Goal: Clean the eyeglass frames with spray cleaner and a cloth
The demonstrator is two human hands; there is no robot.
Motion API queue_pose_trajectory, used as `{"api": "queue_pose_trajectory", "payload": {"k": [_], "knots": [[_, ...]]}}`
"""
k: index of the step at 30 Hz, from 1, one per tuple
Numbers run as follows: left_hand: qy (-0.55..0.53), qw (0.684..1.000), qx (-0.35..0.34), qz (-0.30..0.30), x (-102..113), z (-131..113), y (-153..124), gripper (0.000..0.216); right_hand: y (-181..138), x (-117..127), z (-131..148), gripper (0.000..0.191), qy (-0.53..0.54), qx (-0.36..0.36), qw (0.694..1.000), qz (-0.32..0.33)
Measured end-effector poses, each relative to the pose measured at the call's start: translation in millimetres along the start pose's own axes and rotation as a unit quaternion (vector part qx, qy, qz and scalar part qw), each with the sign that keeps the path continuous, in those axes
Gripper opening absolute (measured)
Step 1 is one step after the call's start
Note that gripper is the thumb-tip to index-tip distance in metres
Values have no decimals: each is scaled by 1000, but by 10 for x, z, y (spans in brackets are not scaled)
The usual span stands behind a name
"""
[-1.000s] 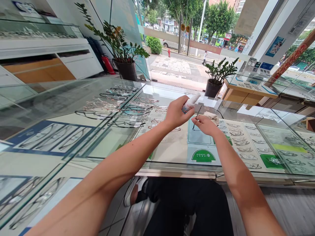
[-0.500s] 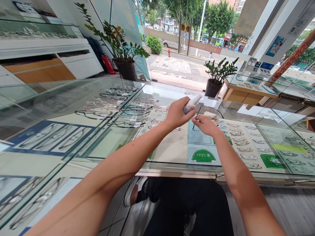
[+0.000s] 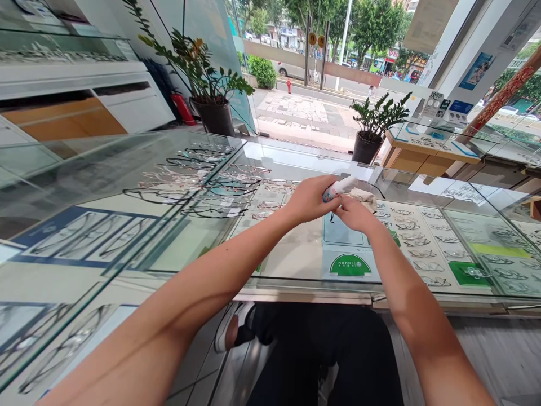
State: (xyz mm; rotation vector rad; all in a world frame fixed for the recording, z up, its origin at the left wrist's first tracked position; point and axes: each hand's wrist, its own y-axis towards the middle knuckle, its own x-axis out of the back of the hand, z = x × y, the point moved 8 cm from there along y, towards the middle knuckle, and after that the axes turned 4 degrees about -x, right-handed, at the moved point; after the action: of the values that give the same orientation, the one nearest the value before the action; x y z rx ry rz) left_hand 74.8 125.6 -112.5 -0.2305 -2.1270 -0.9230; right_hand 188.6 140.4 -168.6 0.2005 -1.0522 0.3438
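My left hand (image 3: 311, 198) is closed around a small white bottle (image 3: 337, 190) with a coloured print and a narrow white top that points up and to the right. My right hand (image 3: 355, 214) is closed on a pair of dark-framed eyeglasses (image 3: 333, 217), held just above the glass counter. Most of the frame is hidden by my hands; a thin dark temple curves out behind them. Both hands are close together, the bottle over the eyeglasses. A crumpled beige cloth (image 3: 366, 197) lies just beyond my right hand.
Several loose eyeglasses (image 3: 213, 212) lie on the glass counter (image 3: 291, 288) to the left. More frames are displayed under the glass on the right, near a green MOHOE sign (image 3: 349, 265). Potted plants (image 3: 367, 145) stand beyond the counter.
My left hand with the bottle has moved slightly right and down, closer to my right hand and over the eyeglasses. The eyeglasses are now more hidden.
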Motion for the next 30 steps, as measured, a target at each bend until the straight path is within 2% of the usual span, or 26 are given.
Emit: {"api": "queue_pose_trajectory", "payload": {"k": [5,10,14,17,19,24,30], "knots": [[6,997,-47,55,-88,-146,-47,17,-15,-10,49,22,-11,26,1000,-3],[18,999,-21,21,2,-95,-36,14,-50,17,101,26,-9,4,1000,-2],[8,999,30,-44,109,55,-28,11,-62,56,104,30,-17,-38,999,2],[-49,990,89,-101,159,258,-36,13,-57,142,84,36,-20,-63,997,-28],[-91,982,119,-117,150,400,-31,13,-53,197,73,38,-12,-69,996,-53],[-74,978,176,-84,101,638,-3,17,-45,220,44,40,17,-73,994,-74],[-83,971,212,-74,85,748,-31,21,-40,212,43,40,25,-70,994,-75]]}}
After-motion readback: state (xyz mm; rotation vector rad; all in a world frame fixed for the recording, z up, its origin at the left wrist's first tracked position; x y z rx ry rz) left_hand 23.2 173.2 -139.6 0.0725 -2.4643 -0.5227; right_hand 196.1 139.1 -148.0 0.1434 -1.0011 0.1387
